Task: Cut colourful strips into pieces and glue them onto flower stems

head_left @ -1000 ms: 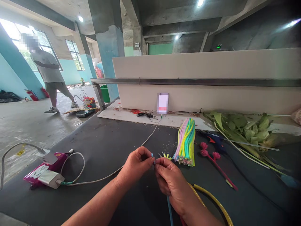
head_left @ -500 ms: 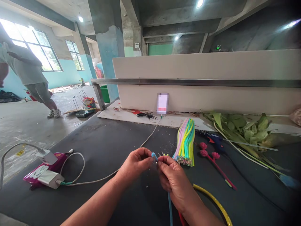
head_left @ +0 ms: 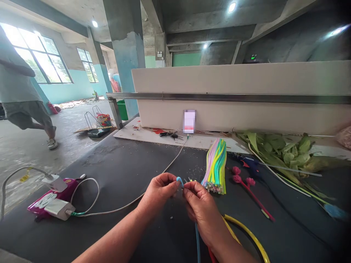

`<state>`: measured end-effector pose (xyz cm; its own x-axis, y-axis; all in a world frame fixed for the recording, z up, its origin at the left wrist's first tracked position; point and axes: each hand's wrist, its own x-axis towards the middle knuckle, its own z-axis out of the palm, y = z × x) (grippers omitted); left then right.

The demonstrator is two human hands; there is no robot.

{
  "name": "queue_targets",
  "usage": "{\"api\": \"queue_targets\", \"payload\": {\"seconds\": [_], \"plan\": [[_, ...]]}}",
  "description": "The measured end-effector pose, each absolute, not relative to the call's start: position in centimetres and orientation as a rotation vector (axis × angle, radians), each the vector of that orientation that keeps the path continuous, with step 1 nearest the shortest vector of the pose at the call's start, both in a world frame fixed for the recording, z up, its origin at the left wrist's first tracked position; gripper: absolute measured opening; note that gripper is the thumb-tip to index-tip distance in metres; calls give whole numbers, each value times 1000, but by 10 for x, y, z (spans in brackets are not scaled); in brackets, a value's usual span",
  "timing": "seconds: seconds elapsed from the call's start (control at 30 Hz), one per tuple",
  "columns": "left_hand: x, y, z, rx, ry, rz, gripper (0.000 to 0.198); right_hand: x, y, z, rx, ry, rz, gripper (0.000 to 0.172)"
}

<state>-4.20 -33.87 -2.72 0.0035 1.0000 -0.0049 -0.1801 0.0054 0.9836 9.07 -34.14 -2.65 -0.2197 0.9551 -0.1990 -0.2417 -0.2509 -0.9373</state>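
Note:
Both of my hands meet over the dark table (head_left: 123, 168). My left hand (head_left: 159, 191) and my right hand (head_left: 200, 208) pinch the bent top of a blue pipe cleaner (head_left: 179, 179), whose tail runs down below my right hand. The tip is curled into a small loop between my fingertips. Just behind lies a bundle of pastel pipe cleaners (head_left: 216, 166). A tiny yellow-green piece (head_left: 192, 180) sits by my right fingers.
Pink flower stems (head_left: 246, 188) and green leaves (head_left: 285, 153) lie to the right. A yellow tube (head_left: 246, 230) curves by my right wrist. A phone (head_left: 189, 121) leans on the white board, cabled to a charger (head_left: 56, 208) on a pink pouch. A person (head_left: 22, 95) walks at far left.
The blue pipe cleaner's tip has been bent from straight into a small loop between my fingertips. The person at the left has walked further left, partly out of view.

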Motion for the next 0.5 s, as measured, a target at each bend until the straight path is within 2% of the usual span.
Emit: {"api": "queue_targets", "payload": {"seconds": [0.27, 0.5], "plan": [[-37, -345, -27, 868, 882, 1228, 22, 90, -343, -26, -1043, -1052, 1666, 30], [-49, -343, -23, 1419, 1397, 1202, 15, 90, -336, -41, -1111, -1292, 1634, 27]]}}
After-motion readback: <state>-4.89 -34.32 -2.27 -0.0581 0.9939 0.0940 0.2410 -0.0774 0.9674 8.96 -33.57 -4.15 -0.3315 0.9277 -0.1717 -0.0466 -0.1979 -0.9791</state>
